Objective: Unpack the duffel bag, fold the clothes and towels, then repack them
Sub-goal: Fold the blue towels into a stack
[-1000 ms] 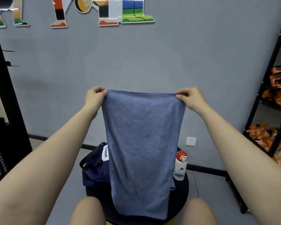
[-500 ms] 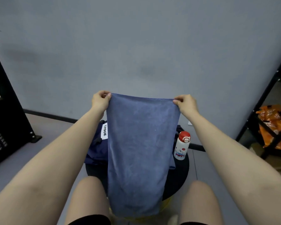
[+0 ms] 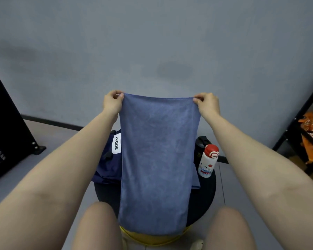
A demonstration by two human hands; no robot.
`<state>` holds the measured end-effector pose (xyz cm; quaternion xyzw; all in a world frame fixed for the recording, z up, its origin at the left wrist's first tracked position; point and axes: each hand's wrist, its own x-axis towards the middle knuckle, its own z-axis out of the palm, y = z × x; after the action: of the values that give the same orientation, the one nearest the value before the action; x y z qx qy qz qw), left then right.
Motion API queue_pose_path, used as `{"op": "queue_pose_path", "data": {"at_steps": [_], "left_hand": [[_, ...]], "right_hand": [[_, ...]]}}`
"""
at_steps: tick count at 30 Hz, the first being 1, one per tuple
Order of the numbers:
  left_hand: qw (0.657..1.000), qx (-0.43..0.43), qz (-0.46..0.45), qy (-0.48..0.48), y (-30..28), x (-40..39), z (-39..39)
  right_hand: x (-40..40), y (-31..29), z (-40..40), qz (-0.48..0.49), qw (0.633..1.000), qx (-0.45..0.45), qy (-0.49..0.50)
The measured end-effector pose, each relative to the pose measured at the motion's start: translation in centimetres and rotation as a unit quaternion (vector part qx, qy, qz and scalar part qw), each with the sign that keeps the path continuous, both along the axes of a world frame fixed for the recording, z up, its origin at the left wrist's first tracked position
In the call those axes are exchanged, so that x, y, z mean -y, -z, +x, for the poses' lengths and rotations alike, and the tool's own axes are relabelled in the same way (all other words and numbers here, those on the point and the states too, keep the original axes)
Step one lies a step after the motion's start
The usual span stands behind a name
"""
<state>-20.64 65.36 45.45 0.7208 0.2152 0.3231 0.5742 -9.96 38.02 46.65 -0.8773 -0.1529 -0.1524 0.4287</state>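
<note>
**Towel hung by its top corners, long axis vertical**

At 6 o'clock my two knees (image 3: pixel 98 226) frame the view, and the towel's bottom hem ends between them, over a yellow rim (image 3: pixel 152 238) I can't identify. The towel (image 3: pixel 156 159) hangs straight down from there up to the middle of the view.

Behind it sits a round black table (image 3: pixel 204 195). At 9 o'clock of the towel, the navy bag (image 3: pixel 108 165) shows only its left part with a white label; the rest is hidden. At 3 o'clock stands a white bottle (image 3: pixel 207 161) with a red cap, and a dark object behind it that I can't make out.

Farthest out, my left hand (image 3: pixel 112 102) pinches the top left corner and my right hand (image 3: pixel 207 103) the top right, level and equally far. I judge the next fold brings those corners together or lowers them onto the table.
</note>
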Motion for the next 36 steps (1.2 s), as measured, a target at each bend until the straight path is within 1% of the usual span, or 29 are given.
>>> {"op": "queue_pose_path", "data": {"at_steps": [7, 12, 19, 21, 24, 29, 33, 36], "left_hand": [[1.0, 0.012, 0.0, 0.006, -0.6, -0.9, 2.4], [1.0, -0.01, 0.007, 0.015, 1.6, -1.1, 3.1], [0.996, -0.085, 0.023, 0.03, 7.5, -1.3, 1.2], [0.992, -0.115, 0.04, 0.031, 9.5, -0.9, 0.2], [0.984, -0.168, 0.039, 0.036, 12.7, 0.3, -1.6], [0.953, -0.278, 0.098, 0.071, 18.4, 1.9, -5.3], [0.913, -0.356, 0.156, 0.128, 22.5, 2.7, -7.9], [0.883, -0.4, 0.175, 0.172, 24.9, 3.6, -9.4]], "right_hand": [[-1.1, -0.1, 1.8, 0.017, 1.0, 0.01, 0.011], [-1.4, 2.0, 2.2, 0.007, 1.0, -0.001, 0.004], [-0.6, 8.0, 1.0, -0.032, 0.998, -0.043, -0.018], [-0.2, 10.0, 0.2, -0.038, 0.997, -0.061, -0.028], [0.5, 13.4, -1.4, -0.053, 0.993, -0.094, -0.051], [1.8, 19.4, -4.8, -0.082, 0.976, -0.173, -0.103], [2.9, 23.9, -7.6, -0.146, 0.954, -0.215, -0.148], [3.6, 26.7, -9.3, -0.188, 0.931, -0.261, -0.171]]}}
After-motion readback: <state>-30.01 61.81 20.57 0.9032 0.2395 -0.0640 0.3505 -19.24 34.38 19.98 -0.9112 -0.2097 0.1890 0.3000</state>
